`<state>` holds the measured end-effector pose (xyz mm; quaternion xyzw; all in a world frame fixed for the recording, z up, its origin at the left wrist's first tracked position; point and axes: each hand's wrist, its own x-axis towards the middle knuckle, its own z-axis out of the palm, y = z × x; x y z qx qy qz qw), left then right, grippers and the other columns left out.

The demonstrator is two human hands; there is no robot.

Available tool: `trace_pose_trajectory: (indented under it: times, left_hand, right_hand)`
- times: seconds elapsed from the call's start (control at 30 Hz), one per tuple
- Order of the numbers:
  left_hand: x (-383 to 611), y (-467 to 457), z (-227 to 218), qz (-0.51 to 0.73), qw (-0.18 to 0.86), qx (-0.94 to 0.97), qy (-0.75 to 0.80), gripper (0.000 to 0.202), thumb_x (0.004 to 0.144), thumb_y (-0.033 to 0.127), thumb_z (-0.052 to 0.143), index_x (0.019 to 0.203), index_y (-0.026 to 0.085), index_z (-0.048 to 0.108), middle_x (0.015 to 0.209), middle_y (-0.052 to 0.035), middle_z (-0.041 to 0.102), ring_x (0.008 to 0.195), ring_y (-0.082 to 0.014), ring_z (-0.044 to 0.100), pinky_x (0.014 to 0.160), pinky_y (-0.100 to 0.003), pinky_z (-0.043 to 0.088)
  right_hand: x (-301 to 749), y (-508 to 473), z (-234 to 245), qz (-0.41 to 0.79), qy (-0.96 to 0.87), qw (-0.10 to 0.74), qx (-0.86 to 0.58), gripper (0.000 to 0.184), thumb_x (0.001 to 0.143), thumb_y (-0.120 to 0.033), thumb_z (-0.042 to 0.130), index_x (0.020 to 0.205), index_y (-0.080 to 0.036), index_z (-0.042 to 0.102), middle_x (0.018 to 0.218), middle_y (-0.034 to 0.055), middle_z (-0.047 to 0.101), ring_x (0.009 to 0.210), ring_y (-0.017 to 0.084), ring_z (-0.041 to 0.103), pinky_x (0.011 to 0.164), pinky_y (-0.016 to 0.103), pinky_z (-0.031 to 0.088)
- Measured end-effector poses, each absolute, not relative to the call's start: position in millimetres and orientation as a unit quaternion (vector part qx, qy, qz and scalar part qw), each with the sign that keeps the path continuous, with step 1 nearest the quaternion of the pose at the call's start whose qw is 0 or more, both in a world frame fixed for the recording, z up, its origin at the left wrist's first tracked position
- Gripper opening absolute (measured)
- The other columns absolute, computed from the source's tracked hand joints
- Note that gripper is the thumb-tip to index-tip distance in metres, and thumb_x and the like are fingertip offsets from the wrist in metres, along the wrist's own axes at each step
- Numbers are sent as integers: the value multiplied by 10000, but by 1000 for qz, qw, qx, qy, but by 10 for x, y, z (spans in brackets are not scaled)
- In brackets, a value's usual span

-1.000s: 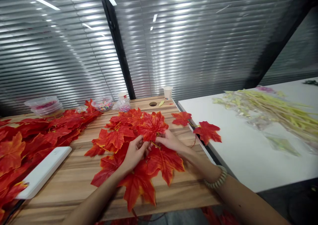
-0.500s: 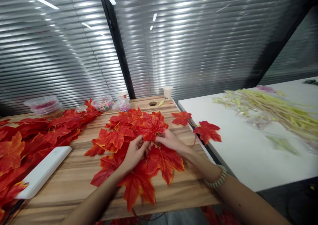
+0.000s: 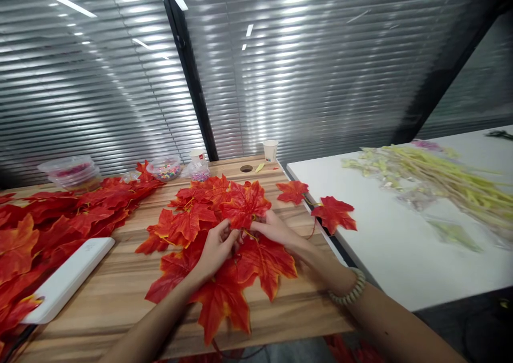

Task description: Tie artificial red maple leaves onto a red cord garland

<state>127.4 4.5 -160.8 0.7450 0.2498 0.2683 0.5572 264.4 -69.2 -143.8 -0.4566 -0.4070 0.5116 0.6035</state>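
Note:
A garland of red-orange artificial maple leaves (image 3: pixel 192 218) lies on the wooden table (image 3: pixel 120 288). My left hand (image 3: pixel 216 248) and my right hand (image 3: pixel 276 229) meet at the middle of it. Both pinch the base of one upright leaf (image 3: pixel 245 205) where its stem joins the garland's cord. The fingertips are closed on the stem. Larger leaves (image 3: pixel 240 277) lie under my wrists. A bead bracelet (image 3: pixel 349 292) circles my right wrist.
More red leaves (image 3: pixel 48 229) are heaped at the left, beside a white flat box (image 3: pixel 66 280). Clear bead tubs (image 3: pixel 72 171), a bowl of beads (image 3: pixel 166 168) and paper cups (image 3: pixel 271 149) stand at the back. A white table (image 3: pixel 401 245) at the right carries yellow-green stems (image 3: pixel 441 181).

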Motion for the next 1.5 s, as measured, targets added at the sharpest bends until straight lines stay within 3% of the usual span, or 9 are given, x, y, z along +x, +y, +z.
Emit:
trace_pose_trajectory:
  times: [0.8,1.27,1.5]
  left_hand:
    - [1269,47,-1605,263,559,743,259,214,776,358,503,720,152,494,580,15,556,434,-83,482,404,-180,350]
    - [1279,45,-1596,266,561,744,249,182,772,322,503,713,150,499,574,16,555,469,-93,498,466,-200,387]
    - [1276,59,-1619,257,561,745,253,183,785,319,488,724,147,494,588,14,558,464,-87,492,451,-195,375]
  right_hand:
    - [2646,-693,-1431,505,-403,601,-470,216,641,-237,616,838,-152,582,712,5,654,658,158,596,598,260,438]
    - [2666,-666,-1475,500,-433,598,-452,148,659,-230,602,775,-145,568,644,-7,636,588,142,579,586,255,436]
    - [2679,-631,-1543,508,-435,617,-415,200,668,-196,602,856,-148,552,678,-8,633,594,138,576,579,247,432]
